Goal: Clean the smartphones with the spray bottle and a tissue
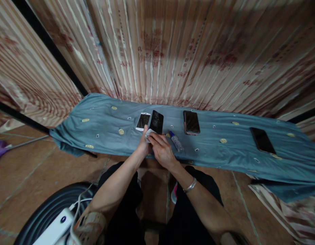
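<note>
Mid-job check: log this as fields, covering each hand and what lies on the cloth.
Left hand: holding dark phone near its lower end
Right hand: fingers on white wipe, at the same phone
Left of held phone: white phone
Right, nearest first: blue-capped bottle, dark-screened phone, black phone
Surface: blue-green cloth, patterned

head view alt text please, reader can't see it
A person's left hand and right hand hold a dark phone, a white cloth or wipe at its near end. A white phone, a blue-capped bottle and other dark phones lie on blue-green fabric.
</note>
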Available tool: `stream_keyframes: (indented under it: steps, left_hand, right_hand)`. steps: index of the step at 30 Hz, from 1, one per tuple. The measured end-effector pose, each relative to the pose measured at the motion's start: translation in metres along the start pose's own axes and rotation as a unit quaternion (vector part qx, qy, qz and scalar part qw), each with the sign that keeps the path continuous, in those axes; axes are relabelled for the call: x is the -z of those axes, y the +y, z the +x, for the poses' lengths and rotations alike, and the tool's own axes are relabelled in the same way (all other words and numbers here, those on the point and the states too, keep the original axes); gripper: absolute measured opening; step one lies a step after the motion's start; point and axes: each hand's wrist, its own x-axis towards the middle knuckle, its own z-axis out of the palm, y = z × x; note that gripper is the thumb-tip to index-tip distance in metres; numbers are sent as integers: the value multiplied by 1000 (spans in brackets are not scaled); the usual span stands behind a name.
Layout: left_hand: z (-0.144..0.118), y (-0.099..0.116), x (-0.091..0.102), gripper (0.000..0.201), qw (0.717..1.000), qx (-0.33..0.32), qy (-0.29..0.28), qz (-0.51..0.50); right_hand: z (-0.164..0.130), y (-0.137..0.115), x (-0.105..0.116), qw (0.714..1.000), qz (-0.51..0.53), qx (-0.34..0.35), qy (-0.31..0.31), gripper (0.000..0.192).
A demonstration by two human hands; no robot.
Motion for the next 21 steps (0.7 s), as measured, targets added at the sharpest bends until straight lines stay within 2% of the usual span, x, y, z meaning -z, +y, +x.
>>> stream_keyframes:
  steps: [3, 8, 15, 21]
  left_hand:
    - [-4, 5, -3, 71, 999, 12, 12, -32]
    - [-6, 12, -4, 67, 1000, 3, 17, -15]
    - [-7, 7, -9, 38, 995, -24, 90, -21]
    - [-11, -6, -14, 36, 997, -14, 63, 33]
  right_hand:
    - [0, 0, -1, 1000, 1, 1, 2, 47]
    - [-1, 7, -2, 1000, -2, -7, 14, 46]
    - [-2, 16, 4, 999, -12, -32, 16, 48]
    - [0, 30, 9, 996, -46, -59, 46, 47]
